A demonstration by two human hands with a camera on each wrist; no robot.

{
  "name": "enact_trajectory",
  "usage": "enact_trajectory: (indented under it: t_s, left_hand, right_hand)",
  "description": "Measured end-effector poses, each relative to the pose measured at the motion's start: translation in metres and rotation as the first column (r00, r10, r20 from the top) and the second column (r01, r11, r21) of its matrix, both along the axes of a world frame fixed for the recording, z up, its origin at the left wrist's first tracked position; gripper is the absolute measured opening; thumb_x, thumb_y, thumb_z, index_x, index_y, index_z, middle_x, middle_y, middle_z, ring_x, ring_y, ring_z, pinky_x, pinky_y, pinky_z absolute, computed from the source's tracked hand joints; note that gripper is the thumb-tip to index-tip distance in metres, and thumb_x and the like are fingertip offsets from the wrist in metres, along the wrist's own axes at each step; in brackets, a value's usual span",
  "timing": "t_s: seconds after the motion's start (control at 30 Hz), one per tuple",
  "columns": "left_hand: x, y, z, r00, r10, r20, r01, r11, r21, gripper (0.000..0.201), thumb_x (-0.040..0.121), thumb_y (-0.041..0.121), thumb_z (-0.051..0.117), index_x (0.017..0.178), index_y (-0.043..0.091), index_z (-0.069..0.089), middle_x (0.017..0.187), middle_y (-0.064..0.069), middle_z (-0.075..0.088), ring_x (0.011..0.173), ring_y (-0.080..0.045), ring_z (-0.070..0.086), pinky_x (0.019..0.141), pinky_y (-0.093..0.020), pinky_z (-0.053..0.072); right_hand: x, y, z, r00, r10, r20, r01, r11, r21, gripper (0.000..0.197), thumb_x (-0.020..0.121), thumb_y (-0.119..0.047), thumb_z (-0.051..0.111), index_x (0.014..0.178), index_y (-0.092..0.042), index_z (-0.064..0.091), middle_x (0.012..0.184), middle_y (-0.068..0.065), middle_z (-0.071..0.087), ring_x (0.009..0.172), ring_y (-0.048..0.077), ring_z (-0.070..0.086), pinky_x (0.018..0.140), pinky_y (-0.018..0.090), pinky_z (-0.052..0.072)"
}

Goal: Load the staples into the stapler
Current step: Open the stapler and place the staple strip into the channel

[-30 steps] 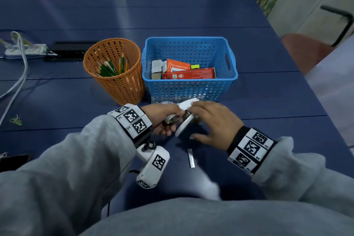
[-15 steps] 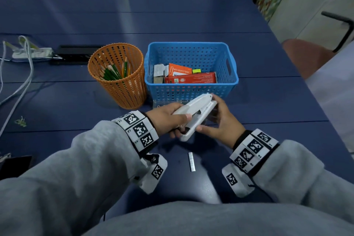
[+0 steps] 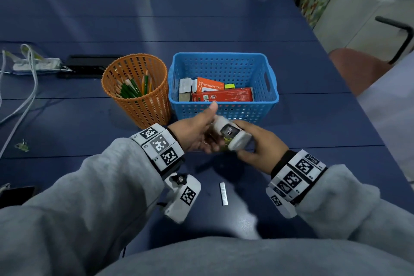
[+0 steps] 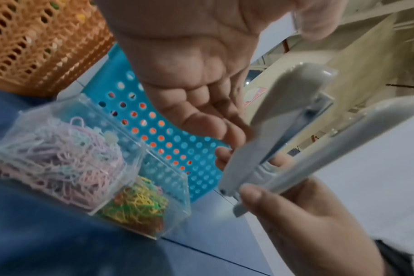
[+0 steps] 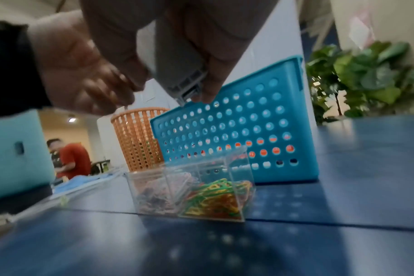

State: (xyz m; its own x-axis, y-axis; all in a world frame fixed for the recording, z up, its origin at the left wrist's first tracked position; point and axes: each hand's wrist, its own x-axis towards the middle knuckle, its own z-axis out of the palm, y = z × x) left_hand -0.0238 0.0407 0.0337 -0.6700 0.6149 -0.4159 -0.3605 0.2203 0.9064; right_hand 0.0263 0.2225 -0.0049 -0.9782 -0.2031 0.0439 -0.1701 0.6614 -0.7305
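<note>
A white-grey stapler (image 3: 233,135) is held just above the blue table, in front of the basket, with one end turned towards me. My right hand (image 3: 257,148) grips it from the right and below, thumb on its near side. In the left wrist view the stapler (image 4: 272,119) shows its two arms swung apart. My left hand (image 3: 197,134) is beside it on the left, palm open and thumb raised, fingers close to or touching one arm. A short silver staple strip (image 3: 223,194) lies on the table below the hands, between my wrists. The right wrist view shows the stapler (image 5: 175,61) from underneath.
A blue basket (image 3: 272,87) with red and orange boxes stands behind the hands, with an orange pencil cup (image 3: 139,105) to its left. Under the hands is a clear box of coloured paper clips (image 5: 194,190). Cables and a power strip (image 3: 35,64) lie far left. A chair stands at the right.
My left hand has let go of the stapler and opened. The right hand has turned the stapler so that its end faces me. The staple strip has not moved.
</note>
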Motion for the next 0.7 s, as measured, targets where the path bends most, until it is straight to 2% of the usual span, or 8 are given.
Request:
enact_trajectory:
  t_s: [0.07,0.13,0.27,0.37,0.47,0.53,0.6,0.7]
  left_hand:
    - [-0.005,-0.006,-0.001,0.992,0.002,-0.13,-0.001,1.0,0.011,0.055,0.07,0.073,0.035,0.1,0.029,0.051,0.084,0.002,0.053,0.068,-0.009,0.052,0.056,-0.021,0.043]
    - [-0.006,-0.01,0.0,0.951,-0.128,-0.283,0.12,0.992,-0.045,0.067,0.046,0.072,0.062,0.104,0.043,0.043,0.098,0.008,0.05,0.08,0.002,0.053,0.066,-0.013,0.045]
    - [-0.002,-0.001,-0.002,0.846,-0.207,-0.491,0.13,0.974,-0.186,0.059,0.071,0.025,0.071,0.121,0.026,0.042,0.108,0.013,0.05,0.098,0.012,0.051,0.088,-0.011,0.046]
    - [-0.008,0.002,-0.006,0.866,-0.074,-0.494,-0.008,0.987,-0.16,0.04,0.078,0.024,0.064,0.116,0.024,0.048,0.119,-0.001,0.056,0.114,-0.012,0.052,0.104,-0.04,0.042]
    - [-0.005,0.001,-0.01,0.931,-0.045,-0.361,0.023,0.998,-0.066,0.029,0.081,0.02,0.061,0.103,0.035,0.049,0.112,0.004,0.059,0.107,-0.016,0.058,0.098,-0.044,0.047]
    - [-0.001,-0.001,-0.013,0.963,-0.017,-0.268,0.026,0.999,0.031,0.029,0.077,0.023,0.06,0.099,0.036,0.047,0.111,0.002,0.058,0.101,-0.02,0.06,0.081,-0.047,0.055]
    - [0.003,-0.006,-0.017,0.978,0.006,-0.209,0.008,0.998,0.067,0.023,0.076,0.024,0.058,0.092,0.033,0.045,0.105,-0.001,0.057,0.09,-0.022,0.061,0.062,-0.039,0.057]
    - [0.004,-0.019,-0.022,0.984,0.003,-0.18,0.003,0.999,0.032,0.02,0.085,0.017,0.053,0.087,0.033,0.041,0.095,-0.001,0.057,0.076,-0.016,0.063,0.053,-0.032,0.058]
  right_hand:
    - [0.002,-0.001,0.005,0.998,-0.051,0.046,0.056,0.992,-0.117,0.04,0.074,-0.005,0.068,0.102,-0.027,0.05,0.096,0.0,0.063,0.087,0.006,0.059,0.08,0.009,0.045]
    - [0.001,-0.002,0.007,0.994,-0.059,0.095,0.077,0.978,-0.195,0.039,0.075,-0.008,0.069,0.097,-0.028,0.045,0.098,0.0,0.062,0.093,0.014,0.06,0.086,0.026,0.048]
    - [0.0,-0.006,0.007,0.984,-0.006,0.18,0.064,0.945,-0.321,0.05,0.076,-0.019,0.068,0.115,-0.026,0.037,0.119,0.002,0.056,0.112,0.016,0.054,0.098,0.035,0.044]
    - [0.001,-0.009,0.007,0.974,0.051,0.223,0.023,0.947,-0.321,0.061,0.072,-0.037,0.061,0.123,-0.025,0.031,0.128,0.002,0.051,0.119,0.015,0.049,0.104,0.041,0.041]
    - [0.001,-0.011,0.008,0.968,0.088,0.236,-0.014,0.954,-0.299,0.065,0.07,-0.048,0.056,0.124,-0.021,0.032,0.125,-0.002,0.053,0.117,0.008,0.05,0.103,0.037,0.041]
    - [0.001,-0.011,0.01,0.973,0.068,0.222,0.012,0.941,-0.339,0.053,0.072,-0.043,0.058,0.114,-0.018,0.039,0.114,-0.001,0.059,0.106,0.004,0.056,0.096,0.032,0.046]
    - [0.001,-0.007,0.01,0.979,0.043,0.199,0.034,0.928,-0.371,0.052,0.069,-0.043,0.063,0.11,-0.015,0.047,0.11,0.008,0.064,0.104,0.016,0.061,0.094,0.039,0.05]
    - [0.002,-0.001,0.008,0.976,0.039,0.213,0.056,0.903,-0.425,0.038,0.061,-0.03,0.074,0.089,-0.027,0.05,0.09,0.006,0.062,0.084,0.019,0.061,0.081,0.035,0.054]
